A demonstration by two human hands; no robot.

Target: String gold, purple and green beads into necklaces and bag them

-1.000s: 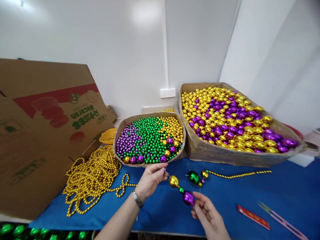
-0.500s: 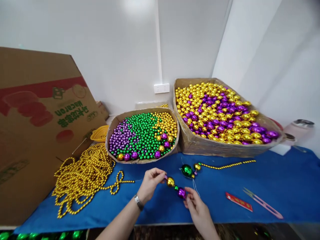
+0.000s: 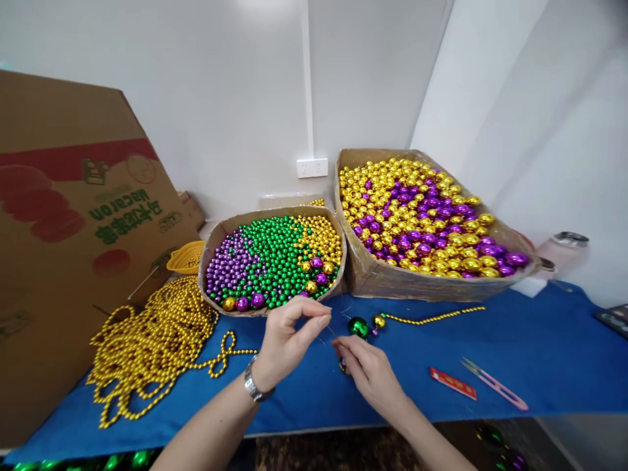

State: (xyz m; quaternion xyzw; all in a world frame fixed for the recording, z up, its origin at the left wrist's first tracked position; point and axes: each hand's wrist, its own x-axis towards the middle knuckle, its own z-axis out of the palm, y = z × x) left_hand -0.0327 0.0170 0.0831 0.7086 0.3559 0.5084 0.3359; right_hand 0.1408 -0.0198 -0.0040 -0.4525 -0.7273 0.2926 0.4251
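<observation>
My left hand (image 3: pixel 294 337), wearing a metal wristwatch (image 3: pixel 255 383), is closed in a pinch on a thin thread (image 3: pixel 332 332) above the blue cloth. Just to its right and slightly lower, my right hand (image 3: pixel 370 373) pinches the same thread. A short strand of beads (image 3: pixel 342 365) hangs at the right hand's fingers, mostly hidden behind them. Beyond the hands lies a large green bead (image 3: pixel 358 326), joined by smaller beads to a gold bead (image 3: pixel 379 320) and a thin gold bead chain (image 3: pixel 432 320).
A box of small purple, green and gold beads (image 3: pixel 275 261) stands behind my hands. Right of it is a larger box (image 3: pixel 432 285) of gold and purple beads. Gold bead chains (image 3: pixel 152 347) pile up left. Pink thread snips (image 3: pixel 495 384) and a red packet (image 3: pixel 453 383) lie right.
My left hand has risen and let go of the beads to pinch the thread. My right hand has moved up and left to the thread. The strand now hangs below the right fingers.
</observation>
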